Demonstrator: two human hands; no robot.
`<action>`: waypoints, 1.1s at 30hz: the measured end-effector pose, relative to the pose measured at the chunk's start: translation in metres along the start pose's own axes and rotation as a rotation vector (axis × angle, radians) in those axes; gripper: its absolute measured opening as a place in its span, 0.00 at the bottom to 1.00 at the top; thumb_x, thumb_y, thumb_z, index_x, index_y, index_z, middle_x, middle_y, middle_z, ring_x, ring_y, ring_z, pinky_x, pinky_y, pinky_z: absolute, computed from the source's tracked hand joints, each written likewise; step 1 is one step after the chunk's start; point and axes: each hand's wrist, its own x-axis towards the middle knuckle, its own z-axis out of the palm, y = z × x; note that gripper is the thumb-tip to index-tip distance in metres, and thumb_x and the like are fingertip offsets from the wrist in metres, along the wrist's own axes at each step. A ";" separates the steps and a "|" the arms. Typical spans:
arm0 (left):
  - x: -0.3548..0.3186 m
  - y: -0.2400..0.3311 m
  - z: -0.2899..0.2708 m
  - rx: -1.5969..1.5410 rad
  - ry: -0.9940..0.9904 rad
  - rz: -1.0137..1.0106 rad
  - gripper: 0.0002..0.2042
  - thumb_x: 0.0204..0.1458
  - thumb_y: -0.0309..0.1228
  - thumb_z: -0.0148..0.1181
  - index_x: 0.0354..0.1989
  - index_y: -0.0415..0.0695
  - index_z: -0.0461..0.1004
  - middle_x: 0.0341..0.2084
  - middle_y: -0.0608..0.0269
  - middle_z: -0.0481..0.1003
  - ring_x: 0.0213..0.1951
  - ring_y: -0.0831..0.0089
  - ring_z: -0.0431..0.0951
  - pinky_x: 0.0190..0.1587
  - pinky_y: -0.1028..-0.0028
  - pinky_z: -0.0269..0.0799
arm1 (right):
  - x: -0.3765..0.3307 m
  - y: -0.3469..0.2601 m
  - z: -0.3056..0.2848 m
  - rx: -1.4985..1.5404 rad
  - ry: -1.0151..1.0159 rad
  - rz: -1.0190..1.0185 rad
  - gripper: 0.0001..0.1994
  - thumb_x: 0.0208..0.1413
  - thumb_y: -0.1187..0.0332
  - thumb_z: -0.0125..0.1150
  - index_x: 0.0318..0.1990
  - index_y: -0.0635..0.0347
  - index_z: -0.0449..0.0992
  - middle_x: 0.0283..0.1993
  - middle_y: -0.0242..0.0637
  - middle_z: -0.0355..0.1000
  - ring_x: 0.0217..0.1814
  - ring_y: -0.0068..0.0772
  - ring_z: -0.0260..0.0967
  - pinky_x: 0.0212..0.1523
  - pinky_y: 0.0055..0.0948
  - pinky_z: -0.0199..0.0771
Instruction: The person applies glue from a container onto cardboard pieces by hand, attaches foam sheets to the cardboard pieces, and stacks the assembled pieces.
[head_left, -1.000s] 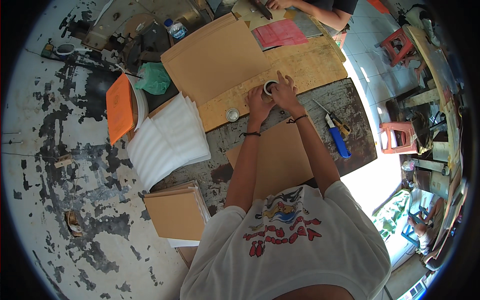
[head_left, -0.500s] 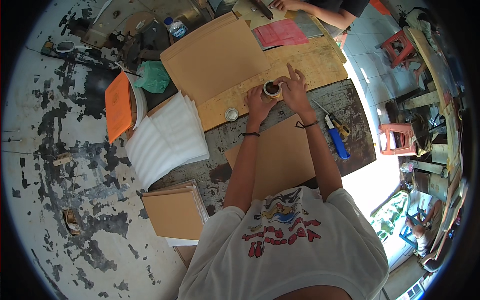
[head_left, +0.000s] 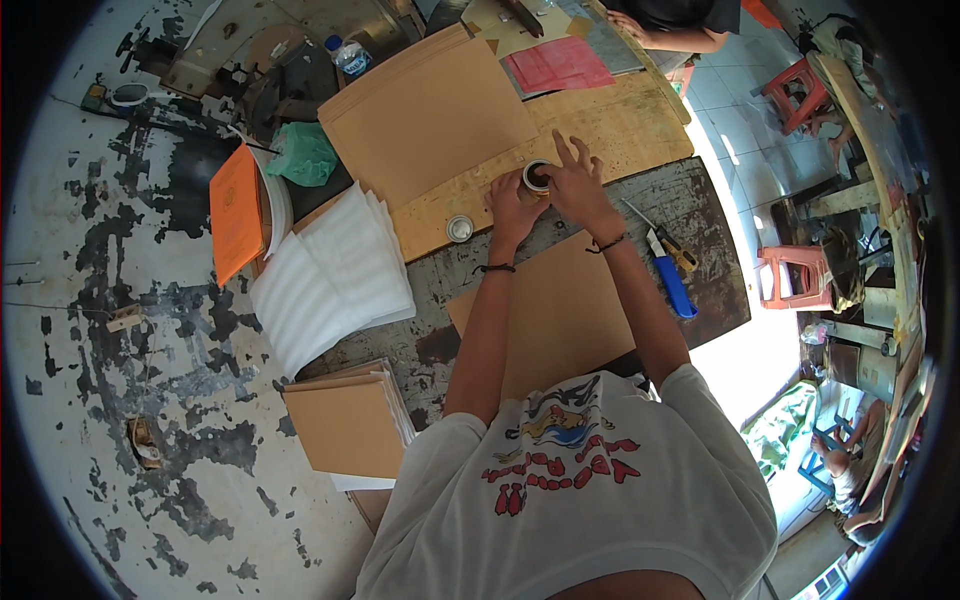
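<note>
A small round open tin (head_left: 537, 177) with dark contents stands at the near edge of the wooden board. My left hand (head_left: 514, 208) wraps around its left side. Over the right rim reaches my right hand (head_left: 580, 192), one finger at the tin's mouth and the others raised and spread; whether that fingertip touches the contents is hidden. A round metal lid (head_left: 460, 229) lies left of my left hand. Beneath my forearms rests a flat brown cardboard sheet (head_left: 565, 310).
A blue-handled knife (head_left: 675, 285) and a yellow-and-black screwdriver (head_left: 684, 258) lie at right. White foam sheets (head_left: 335, 275) and stacked cardboard (head_left: 345, 425) sit at left. Beyond are a large cardboard sheet (head_left: 425, 120), red sheets (head_left: 560, 64) and another person's arm (head_left: 680, 40).
My right hand has shifted slightly left and down at the tin's mouth, its fingers still spread. My left hand keeps its hold. The other person's arm has drawn back to the right.
</note>
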 end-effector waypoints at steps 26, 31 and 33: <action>-0.002 0.005 -0.004 0.030 -0.034 -0.040 0.33 0.39 0.43 0.77 0.57 0.49 0.74 0.54 0.62 0.74 0.61 0.60 0.65 0.64 0.56 0.52 | 0.030 -0.008 -0.006 -0.246 -0.316 -0.043 0.11 0.47 0.69 0.66 0.40 0.44 0.85 0.81 0.42 0.41 0.83 0.55 0.33 0.67 0.77 0.47; -0.005 0.004 -0.003 0.028 -0.039 -0.045 0.34 0.39 0.43 0.77 0.58 0.48 0.74 0.55 0.61 0.74 0.62 0.60 0.65 0.65 0.55 0.51 | 0.026 -0.006 -0.008 -0.227 -0.341 -0.035 0.16 0.46 0.74 0.68 0.44 0.44 0.84 0.81 0.43 0.41 0.83 0.55 0.33 0.67 0.77 0.48; -0.002 0.004 -0.003 0.027 -0.033 -0.034 0.35 0.39 0.43 0.77 0.58 0.48 0.74 0.55 0.61 0.74 0.62 0.59 0.65 0.65 0.55 0.51 | 0.025 -0.002 -0.007 -0.222 -0.252 -0.031 0.18 0.46 0.75 0.68 0.46 0.43 0.83 0.81 0.42 0.41 0.83 0.55 0.33 0.67 0.75 0.50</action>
